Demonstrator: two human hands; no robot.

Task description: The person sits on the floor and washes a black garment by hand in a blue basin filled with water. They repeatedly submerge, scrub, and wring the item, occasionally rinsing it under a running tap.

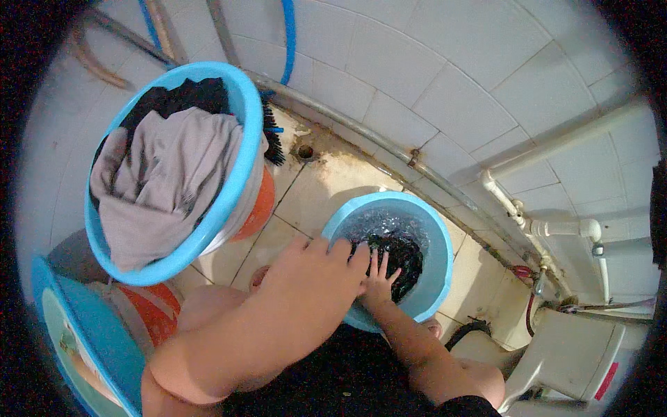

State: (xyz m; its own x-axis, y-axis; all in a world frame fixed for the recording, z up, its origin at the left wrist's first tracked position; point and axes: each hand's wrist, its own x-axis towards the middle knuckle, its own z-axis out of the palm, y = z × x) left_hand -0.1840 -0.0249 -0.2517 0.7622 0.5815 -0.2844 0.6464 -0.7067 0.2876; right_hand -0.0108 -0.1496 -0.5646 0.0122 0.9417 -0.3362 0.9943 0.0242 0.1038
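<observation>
A light blue basin (pixel 445 243) of water stands on the tiled floor in front of me. A dark garment (pixel 406 257) lies soaking in it. My left hand (pixel 326 267) rests at the near rim of the basin, fingers reaching toward the dark cloth. My right hand (pixel 379 278) is spread open with its fingers pressing on the wet dark garment inside the basin. Neither hand is closed around anything.
A larger blue basin (pixel 233 187) at the left holds grey and black clothes and sits on an orange bucket (pixel 260 208). A black brush (pixel 273 139) lies beside it. White pipes and a tap (pixel 590 229) run along the tiled wall; a floor drain (pixel 304 151) is behind.
</observation>
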